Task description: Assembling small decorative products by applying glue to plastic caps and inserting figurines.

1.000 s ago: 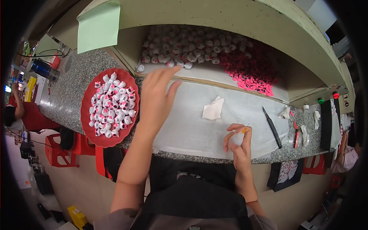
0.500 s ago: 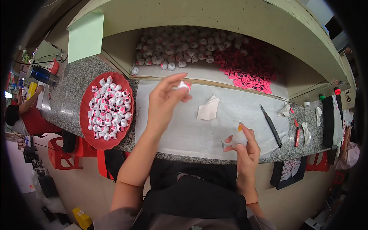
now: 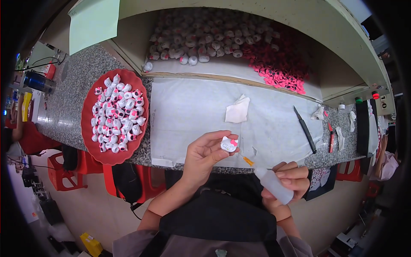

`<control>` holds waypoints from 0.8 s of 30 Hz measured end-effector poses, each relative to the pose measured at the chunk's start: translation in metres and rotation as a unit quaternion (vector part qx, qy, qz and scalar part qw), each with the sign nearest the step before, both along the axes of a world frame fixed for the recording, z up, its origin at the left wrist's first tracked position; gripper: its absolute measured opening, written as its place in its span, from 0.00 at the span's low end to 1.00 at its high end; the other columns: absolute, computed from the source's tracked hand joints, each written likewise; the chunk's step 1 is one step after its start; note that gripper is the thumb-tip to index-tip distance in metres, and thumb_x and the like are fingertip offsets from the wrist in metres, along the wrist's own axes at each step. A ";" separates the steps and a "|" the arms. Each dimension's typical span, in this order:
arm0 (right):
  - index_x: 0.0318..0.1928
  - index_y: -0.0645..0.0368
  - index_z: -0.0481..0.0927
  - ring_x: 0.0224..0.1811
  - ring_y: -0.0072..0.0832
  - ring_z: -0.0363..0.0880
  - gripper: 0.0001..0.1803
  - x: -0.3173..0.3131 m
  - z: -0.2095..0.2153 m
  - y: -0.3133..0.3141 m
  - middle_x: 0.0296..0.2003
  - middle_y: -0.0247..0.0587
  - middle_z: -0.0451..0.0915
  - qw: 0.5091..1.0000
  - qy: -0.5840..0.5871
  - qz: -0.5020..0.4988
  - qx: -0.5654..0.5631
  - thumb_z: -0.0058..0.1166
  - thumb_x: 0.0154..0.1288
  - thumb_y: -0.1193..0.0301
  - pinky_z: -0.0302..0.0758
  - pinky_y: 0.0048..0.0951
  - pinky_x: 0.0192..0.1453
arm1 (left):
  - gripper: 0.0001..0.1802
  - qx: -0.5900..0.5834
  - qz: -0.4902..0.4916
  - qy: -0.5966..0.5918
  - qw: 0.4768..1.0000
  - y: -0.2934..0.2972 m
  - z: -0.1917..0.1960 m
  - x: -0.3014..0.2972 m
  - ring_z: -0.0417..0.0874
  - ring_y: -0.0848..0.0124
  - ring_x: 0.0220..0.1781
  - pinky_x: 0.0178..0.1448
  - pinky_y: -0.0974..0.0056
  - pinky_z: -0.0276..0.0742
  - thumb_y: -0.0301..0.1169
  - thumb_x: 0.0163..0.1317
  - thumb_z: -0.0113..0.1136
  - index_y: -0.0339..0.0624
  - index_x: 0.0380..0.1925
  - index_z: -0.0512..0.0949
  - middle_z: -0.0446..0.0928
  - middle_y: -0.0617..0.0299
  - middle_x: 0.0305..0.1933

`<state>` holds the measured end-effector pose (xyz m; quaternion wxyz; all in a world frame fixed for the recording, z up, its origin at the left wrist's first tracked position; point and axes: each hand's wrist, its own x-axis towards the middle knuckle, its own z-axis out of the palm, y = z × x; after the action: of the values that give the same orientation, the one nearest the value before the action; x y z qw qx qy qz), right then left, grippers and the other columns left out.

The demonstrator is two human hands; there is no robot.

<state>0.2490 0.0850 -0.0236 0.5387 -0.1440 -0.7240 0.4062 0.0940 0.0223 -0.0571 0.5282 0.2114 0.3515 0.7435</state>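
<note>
Cat-head figure [image 3: 229, 145] and squeeze bottle [image 3: 275, 186], by the near edge of the table [image 3: 64, 103].
We list: left hand [image 3: 204, 154] pinching the figure, ears pointing away; right hand [image 3: 294, 179] gripping the bottle, long axis diagonal, orange nozzle [image 3: 248, 161] pointing forward-left toward the figure.

A pale green paper [image 3: 93, 23] hangs at the left end of the shelf unit [image 3: 239, 9]. On the speckled grey bench [image 3: 70, 103], a dark blue cylinder [image 3: 37, 81] sits at far left. A dark-handled knife [image 3: 305, 132] lies slantwise on the white sheet [image 3: 188, 111], right of a creased white scrap [image 3: 237, 110]. Farther right, a red tube [image 3: 331, 142] lies just beside a crumpled white strip [image 3: 340, 139]. Below, a red stool [image 3: 55, 165] stands at left, and a yellow object [image 3: 90, 244] is on the floor [image 3: 102, 214].
</note>
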 end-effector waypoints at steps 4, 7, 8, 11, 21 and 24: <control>0.36 0.54 0.69 0.28 0.28 0.70 0.29 0.000 0.002 -0.004 0.36 0.36 0.69 0.998 -0.015 0.059 0.009 0.69 0.29 0.78 0.72 0.26 0.26 | 0.20 0.000 -0.005 0.000 1.000 -0.004 -0.001 -0.002 0.72 0.67 0.46 0.50 0.59 0.72 0.22 0.49 0.56 0.33 0.45 0.67 0.70 0.50 0.44; 0.36 0.54 0.69 0.29 0.28 0.71 0.29 -0.001 0.000 -0.006 0.36 0.37 0.69 0.998 -0.015 0.061 0.013 0.69 0.28 0.78 0.71 0.26 0.26 | 0.20 -0.001 -0.003 -0.003 1.000 -0.005 -0.001 -0.002 0.72 0.66 0.47 0.50 0.58 0.72 0.22 0.50 0.55 0.33 0.45 0.66 0.70 0.50 0.44; 0.36 0.54 0.69 0.29 0.28 0.71 0.29 -0.002 0.001 -0.006 0.36 0.37 0.69 0.998 -0.016 0.061 0.012 0.69 0.28 0.78 0.71 0.26 0.26 | 0.20 -0.002 -0.003 -0.004 1.000 -0.005 -0.001 -0.002 0.72 0.66 0.47 0.50 0.58 0.72 0.22 0.50 0.55 0.33 0.45 0.66 0.70 0.50 0.44; 0.36 0.54 0.69 0.29 0.28 0.71 0.29 -0.002 -0.001 -0.006 0.36 0.36 0.69 0.998 -0.027 0.063 0.015 0.69 0.28 0.78 0.71 0.26 0.27 | 0.19 0.002 -0.008 -0.002 1.000 -0.005 -0.004 -0.002 0.72 0.65 0.48 0.51 0.57 0.72 0.21 0.50 0.54 0.32 0.45 0.66 0.70 0.50 0.44; 0.35 0.56 0.69 0.27 0.29 0.70 0.28 0.000 -0.001 -0.003 0.35 0.38 0.70 0.997 -0.034 0.065 0.010 0.69 0.29 0.77 0.70 0.27 0.26 | 0.19 -0.004 0.001 0.007 1.000 -0.003 -0.006 -0.002 0.73 0.66 0.46 0.51 0.57 0.71 0.21 0.50 0.54 0.32 0.44 0.66 0.71 0.50 0.43; 0.35 0.55 0.66 0.25 0.27 0.66 0.26 0.000 0.004 0.000 0.33 0.37 0.66 0.995 -0.068 0.060 0.040 0.67 0.34 0.75 0.67 0.24 0.24 | 0.19 0.001 0.000 -0.003 1.000 -0.002 -0.004 -0.001 0.73 0.67 0.46 0.50 0.58 0.72 0.21 0.50 0.55 0.32 0.44 0.66 0.71 0.50 0.43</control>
<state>0.2489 0.0851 -0.0198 0.4683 -0.1057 -0.7816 0.3983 0.0927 0.0203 -0.0614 0.5290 0.2097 0.3495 0.7443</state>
